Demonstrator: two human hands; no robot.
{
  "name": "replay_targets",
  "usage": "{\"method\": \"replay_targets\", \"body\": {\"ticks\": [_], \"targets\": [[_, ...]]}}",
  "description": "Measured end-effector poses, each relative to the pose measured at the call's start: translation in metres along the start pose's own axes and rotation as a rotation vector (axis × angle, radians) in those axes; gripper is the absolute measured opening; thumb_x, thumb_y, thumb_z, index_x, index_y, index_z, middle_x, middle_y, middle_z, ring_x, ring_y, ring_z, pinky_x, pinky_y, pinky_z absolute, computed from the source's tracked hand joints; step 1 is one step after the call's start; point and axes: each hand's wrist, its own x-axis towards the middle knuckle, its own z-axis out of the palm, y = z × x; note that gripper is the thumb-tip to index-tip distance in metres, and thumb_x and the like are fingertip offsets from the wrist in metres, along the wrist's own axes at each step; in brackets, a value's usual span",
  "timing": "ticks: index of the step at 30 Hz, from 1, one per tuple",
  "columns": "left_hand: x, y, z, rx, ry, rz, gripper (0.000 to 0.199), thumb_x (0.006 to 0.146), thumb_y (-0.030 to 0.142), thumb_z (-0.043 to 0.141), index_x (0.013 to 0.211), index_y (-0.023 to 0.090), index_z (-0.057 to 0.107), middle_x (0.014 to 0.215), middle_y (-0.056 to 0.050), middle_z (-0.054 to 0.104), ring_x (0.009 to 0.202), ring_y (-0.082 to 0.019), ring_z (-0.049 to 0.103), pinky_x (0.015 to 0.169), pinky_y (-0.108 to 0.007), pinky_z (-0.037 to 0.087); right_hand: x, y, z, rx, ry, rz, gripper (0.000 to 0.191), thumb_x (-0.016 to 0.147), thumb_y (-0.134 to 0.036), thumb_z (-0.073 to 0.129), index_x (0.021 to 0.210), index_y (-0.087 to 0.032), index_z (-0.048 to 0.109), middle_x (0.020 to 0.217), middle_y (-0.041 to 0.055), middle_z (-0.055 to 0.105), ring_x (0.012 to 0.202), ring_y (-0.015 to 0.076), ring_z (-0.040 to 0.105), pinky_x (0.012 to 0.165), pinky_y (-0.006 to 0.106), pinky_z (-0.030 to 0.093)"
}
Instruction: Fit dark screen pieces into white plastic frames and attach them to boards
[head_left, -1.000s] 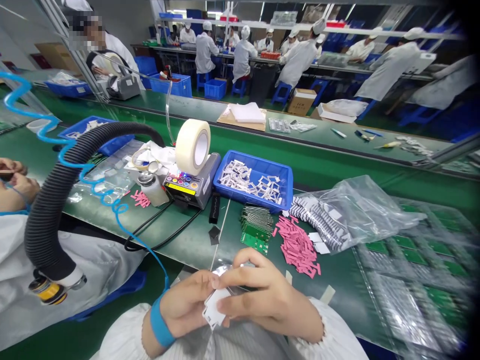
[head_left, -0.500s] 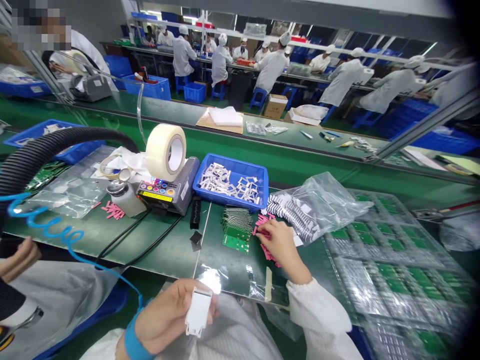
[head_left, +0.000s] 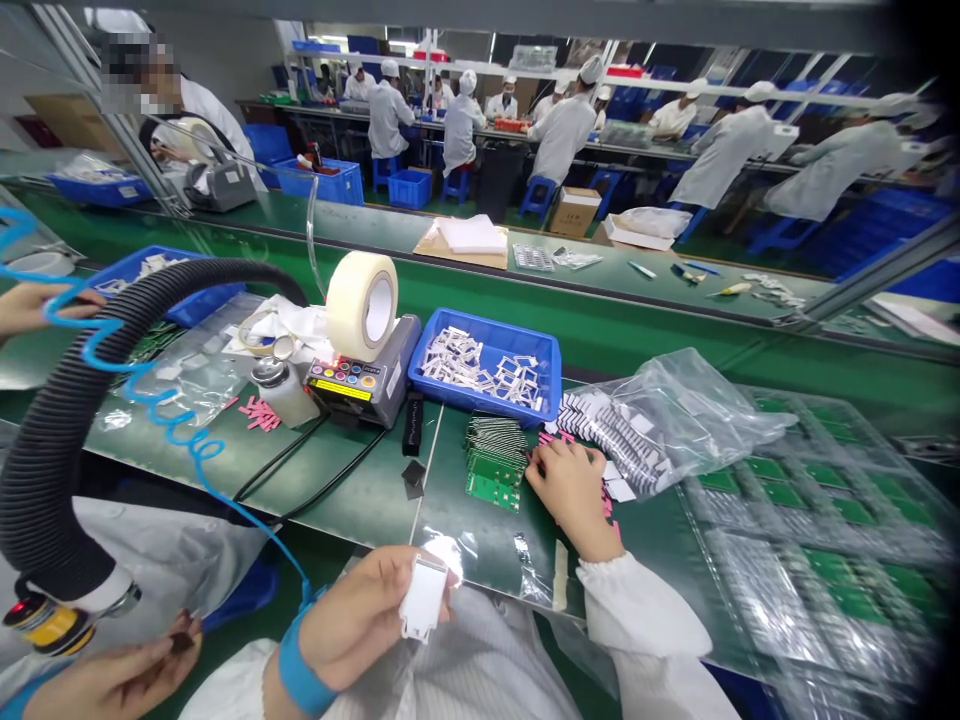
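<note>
My left hand [head_left: 360, 610], a blue band round its wrist, grips a small white plastic frame with a flat white panel [head_left: 426, 598] in front of my lap. My right hand [head_left: 571, 492] reaches onto the bench, its fingers bent down over a pile of pink strips [head_left: 611, 528]. Its fingertips are partly hidden, so whether a strip is pinched I cannot tell. Just left of those fingers lies a fanned row of green circuit boards [head_left: 495, 480]. Behind stands a blue tray [head_left: 486, 400] holding many white plastic frames.
A grey machine [head_left: 375, 385] carries a big tape roll [head_left: 347, 308]. A plastic bag [head_left: 675, 410] of white-and-black pieces and clear trays [head_left: 757, 560] of green boards lie right. At left are a co-worker's hand [head_left: 142, 668], a black hose [head_left: 45, 440] and a blue coiled tube [head_left: 176, 425].
The view has turned slightly left. My right hand has come closer to the circuit boards, fingers bent lower. The left hand still holds the white frame. The co-worker's hands and the hose have moved.
</note>
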Motion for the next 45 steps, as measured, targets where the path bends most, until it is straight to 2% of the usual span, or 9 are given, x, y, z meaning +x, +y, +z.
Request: {"method": "replay_targets", "body": {"ticks": [6,10,12,15,18,21,37,40,45], "targets": [[-0.002,0.004,0.0,0.006,0.042,0.022,0.048,0.068,0.051,0.07,0.091,0.009,0.071,0.063,-0.005,0.061,0.062,-0.012,0.052,0.075,-0.03,0.043,0.0,0.018,-0.005,0.059,0.076,0.062,0.028,0.084,-0.03,0.048,0.064,-0.018,0.064,0.071,0.0051,0.062,0.072,0.0213,0.049,0.077,0.041,0.023],[0.0,0.004,-0.001,-0.01,0.027,0.034,0.048,0.068,0.05,0.071,0.091,0.009,0.071,0.066,-0.006,0.063,0.063,-0.013,0.053,0.076,-0.031,0.043,-0.007,0.017,-0.032,0.139,0.171,0.073,0.031,0.087,-0.034,0.046,0.068,-0.019,0.064,0.073,0.0052,0.063,0.075,0.023,0.053,0.079,0.043,0.027],[0.001,0.003,0.0,-0.011,0.018,0.034,0.048,0.067,0.05,0.072,0.091,0.009,0.071,0.068,-0.007,0.064,0.066,-0.014,0.054,0.077,-0.032,0.042,-0.016,-0.002,-0.054,0.288,0.24,0.02,0.026,0.088,-0.034,0.047,0.072,-0.019,0.061,0.077,0.0047,0.062,0.077,0.0217,0.054,0.078,0.039,0.033],[0.002,0.003,0.003,-0.009,0.014,0.034,0.049,0.066,0.05,0.073,0.092,0.009,0.071,0.068,-0.006,0.064,0.067,-0.014,0.054,0.076,-0.032,0.042,-0.033,-0.046,-0.086,0.715,0.271,-0.253,0.012,0.089,-0.023,0.05,0.079,-0.022,0.057,0.075,0.0011,0.058,0.075,0.0172,0.053,0.074,0.034,0.037],[0.002,0.005,0.006,-0.02,0.013,0.055,0.048,0.066,0.049,0.073,0.091,0.009,0.071,0.065,-0.005,0.062,0.065,-0.014,0.053,0.072,-0.029,0.041,-0.047,-0.086,-0.102,0.793,0.247,-0.478,0.012,0.087,-0.012,0.05,0.081,-0.022,0.056,0.072,-0.001,0.055,0.074,0.0162,0.051,0.09,0.041,0.031],[0.0,0.006,0.007,-0.045,0.022,0.077,0.046,0.066,0.049,0.073,0.089,0.01,0.071,0.064,-0.005,0.062,0.065,-0.014,0.054,0.068,-0.027,0.04,-0.051,-0.103,-0.102,0.791,0.26,-0.505,0.012,0.085,-0.01,0.052,0.081,-0.02,0.057,0.072,-0.0005,0.055,0.076,0.0165,0.049,0.095,0.045,0.025],[-0.006,0.01,0.005,-0.054,0.146,0.16,0.035,0.068,0.041,0.074,0.089,0.014,0.072,0.073,-0.005,0.065,0.069,-0.013,0.055,0.066,-0.024,0.041,-0.049,-0.125,-0.083,0.727,0.355,-0.487,0.013,0.088,-0.015,0.053,0.082,-0.022,0.063,0.076,-0.0009,0.064,0.078,0.0159,0.049,0.097,0.049,0.023],[-0.008,0.012,0.001,-0.083,0.168,0.194,0.03,0.072,0.043,0.07,0.079,0.014,0.073,0.07,-0.004,0.065,0.067,-0.012,0.054,0.068,-0.024,0.042,-0.046,-0.115,-0.079,0.68,0.266,-0.593,0.017,0.089,-0.024,0.054,0.103,-0.028,0.064,0.098,0.001,0.066,0.089,0.0196,0.05,0.099,0.053,0.017],[-0.005,0.01,0.004,-0.13,0.038,0.092,0.041,0.072,0.044,0.07,0.091,0.009,0.073,0.064,-0.005,0.063,0.064,-0.013,0.055,0.078,-0.032,0.045,-0.034,-0.109,-0.067,1.139,-0.253,-0.628,0.04,0.092,-0.049,0.042,0.125,-0.028,0.054,0.117,0.0071,0.058,0.105,0.0199,0.051,0.092,0.04,0.036]]}}
